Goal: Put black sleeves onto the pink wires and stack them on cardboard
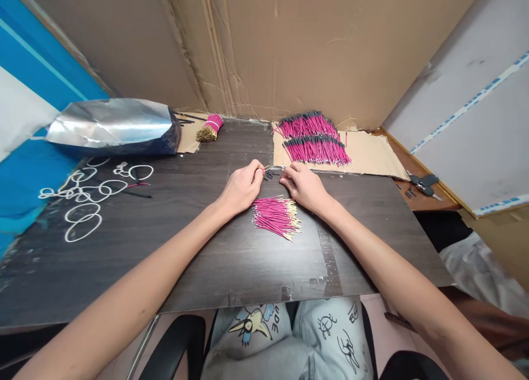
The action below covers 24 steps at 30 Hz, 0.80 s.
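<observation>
My left hand point(243, 186) rests on the dark table point(185, 247), fingers curled in a pinch on a thin pink wire with a gold tip. My right hand point(303, 186) lies close beside it, fingers curled; what they hold is hidden. Between the fingertips lie a few small black sleeves point(269, 175). Just below the hands sits a loose pile of pink wires with gold ends point(276, 217). Two rows of pink wires with black ends point(314, 140) lie on cardboard behind the hands.
A silver foil bag point(111, 126) lies at the back left. White rubber bands point(85, 195) are scattered on the left. A banded bundle of pink wires point(210, 127) sits at the back. Cardboard walls enclose the table. Pliers point(424, 184) lie on the right.
</observation>
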### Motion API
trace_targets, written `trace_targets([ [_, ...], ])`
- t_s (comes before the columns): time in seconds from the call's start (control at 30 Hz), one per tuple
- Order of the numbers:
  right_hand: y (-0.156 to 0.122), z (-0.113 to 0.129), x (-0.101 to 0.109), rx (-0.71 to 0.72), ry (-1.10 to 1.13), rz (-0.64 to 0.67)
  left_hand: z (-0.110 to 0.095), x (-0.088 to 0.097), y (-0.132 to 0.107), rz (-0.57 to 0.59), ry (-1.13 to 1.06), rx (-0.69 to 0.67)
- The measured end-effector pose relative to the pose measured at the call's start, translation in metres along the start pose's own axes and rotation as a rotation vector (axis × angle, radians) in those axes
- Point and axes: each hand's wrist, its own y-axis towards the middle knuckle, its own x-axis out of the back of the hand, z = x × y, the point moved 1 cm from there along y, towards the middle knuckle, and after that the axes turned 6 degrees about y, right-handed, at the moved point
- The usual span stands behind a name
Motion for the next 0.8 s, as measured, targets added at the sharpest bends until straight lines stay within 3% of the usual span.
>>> trace_targets([
  [0.3,0.015,-0.004,-0.007,-0.106,0.094,-0.071,-0.001,-0.002,0.0,-0.02,0.013,-0.001],
  [0.47,0.029,-0.003,-0.012,-0.043,0.143,-0.043,-0.001,0.001,-0.001,-0.033,-0.014,0.025],
  [0.8,0.022,-0.001,-0.01,-0.02,-0.048,-0.028,-0.004,0.008,0.001,-0.085,-0.157,0.093],
])
